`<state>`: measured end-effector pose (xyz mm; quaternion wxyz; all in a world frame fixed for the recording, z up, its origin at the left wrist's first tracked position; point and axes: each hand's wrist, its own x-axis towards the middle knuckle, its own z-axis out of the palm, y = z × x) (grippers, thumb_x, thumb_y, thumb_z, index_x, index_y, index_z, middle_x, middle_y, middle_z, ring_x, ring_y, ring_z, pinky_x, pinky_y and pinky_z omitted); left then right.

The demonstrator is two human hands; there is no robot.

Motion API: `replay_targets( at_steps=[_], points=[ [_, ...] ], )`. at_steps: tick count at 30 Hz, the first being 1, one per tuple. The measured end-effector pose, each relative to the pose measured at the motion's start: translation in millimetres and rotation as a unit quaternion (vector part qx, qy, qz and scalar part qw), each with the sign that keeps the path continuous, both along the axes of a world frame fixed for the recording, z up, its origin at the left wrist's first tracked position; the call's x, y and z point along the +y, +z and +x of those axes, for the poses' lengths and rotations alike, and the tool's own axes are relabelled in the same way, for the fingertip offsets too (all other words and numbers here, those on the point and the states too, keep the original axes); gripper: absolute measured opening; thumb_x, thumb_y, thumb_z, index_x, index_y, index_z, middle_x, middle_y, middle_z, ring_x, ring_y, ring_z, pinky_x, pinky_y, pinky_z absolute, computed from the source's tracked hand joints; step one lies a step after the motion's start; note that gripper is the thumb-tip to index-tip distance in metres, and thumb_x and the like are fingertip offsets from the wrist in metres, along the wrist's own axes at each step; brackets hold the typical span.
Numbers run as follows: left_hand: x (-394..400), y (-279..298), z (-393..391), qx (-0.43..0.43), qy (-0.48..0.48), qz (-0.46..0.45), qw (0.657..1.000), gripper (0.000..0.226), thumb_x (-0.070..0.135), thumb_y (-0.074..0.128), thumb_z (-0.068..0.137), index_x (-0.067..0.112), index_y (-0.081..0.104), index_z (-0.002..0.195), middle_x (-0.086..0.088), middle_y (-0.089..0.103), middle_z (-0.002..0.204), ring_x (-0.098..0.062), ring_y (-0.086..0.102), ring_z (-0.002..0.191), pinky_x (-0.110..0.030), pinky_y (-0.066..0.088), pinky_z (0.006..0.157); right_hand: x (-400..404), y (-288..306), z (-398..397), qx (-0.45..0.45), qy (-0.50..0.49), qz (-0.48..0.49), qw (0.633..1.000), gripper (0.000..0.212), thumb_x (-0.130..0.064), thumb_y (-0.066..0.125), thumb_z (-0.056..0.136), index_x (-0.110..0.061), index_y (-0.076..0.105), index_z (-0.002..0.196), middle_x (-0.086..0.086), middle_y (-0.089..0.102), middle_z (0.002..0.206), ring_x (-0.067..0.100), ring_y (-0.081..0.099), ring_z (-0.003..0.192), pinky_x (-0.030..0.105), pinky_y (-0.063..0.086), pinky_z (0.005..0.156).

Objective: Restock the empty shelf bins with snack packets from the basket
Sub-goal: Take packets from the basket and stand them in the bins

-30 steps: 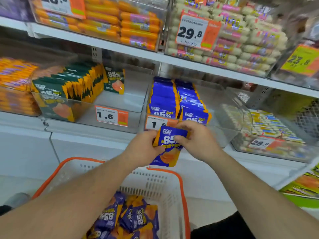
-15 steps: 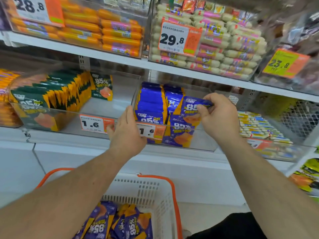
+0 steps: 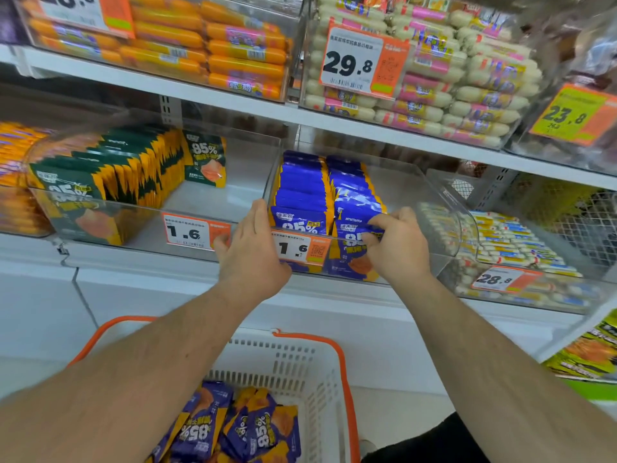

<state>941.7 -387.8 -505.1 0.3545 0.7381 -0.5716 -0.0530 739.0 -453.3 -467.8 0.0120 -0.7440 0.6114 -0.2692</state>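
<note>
White metal shelving (image 3: pixel 233 98), pale floor (image 3: pixel 410 406), bright even light

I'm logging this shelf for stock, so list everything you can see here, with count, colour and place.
blue packets: two rows, blue, middle clear bin
green packets: one row plus one loose, green, left bin
price tags: several, orange-white, bin fronts
orange sausages: many, top left bin
white-pink sausages: many, top right bin
basket: one, white with orange handles, below, holding purple packets
left hand: flat on middle bin front
right hand: fingers gripping front blue packet
</note>
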Motion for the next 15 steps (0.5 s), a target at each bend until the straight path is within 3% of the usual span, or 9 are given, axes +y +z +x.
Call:
replay_targets(
  at_steps=[10,15],
  points=[
    [-0.8,2.3,1.4,0.013,-0.013,0.011,1.0,0.088,0.022,0.081,0.066,0.024,0.024,0.133,0.003,0.05,0.126,-0.019,0.046,0.123,-0.048,0.031,0.103,-4.1,-4.4,1.1,-0.14,-0.021,0.029,0.989,0.02,-0.019,0.06,0.097,-0.01,0.065,0.115,0.009,0.055,0.121,0.022,0.055,0.109,0.027,0.04,0.079],
    [3.8,3.4,3.5,0.031,-0.039,-0.006,0.999,0.082,0.019,0.079,0.067,0.024,0.027,0.13,0.005,0.047,0.124,-0.018,0.047,0.122,-0.045,0.032,0.102,2.5,-4.9,3.0,-0.128,-0.029,0.017,0.991,0.025,-0.02,0.06,0.097,-0.011,0.062,0.12,0.009,0.049,0.129,0.023,0.056,0.112,0.025,0.039,0.075]
  ],
)
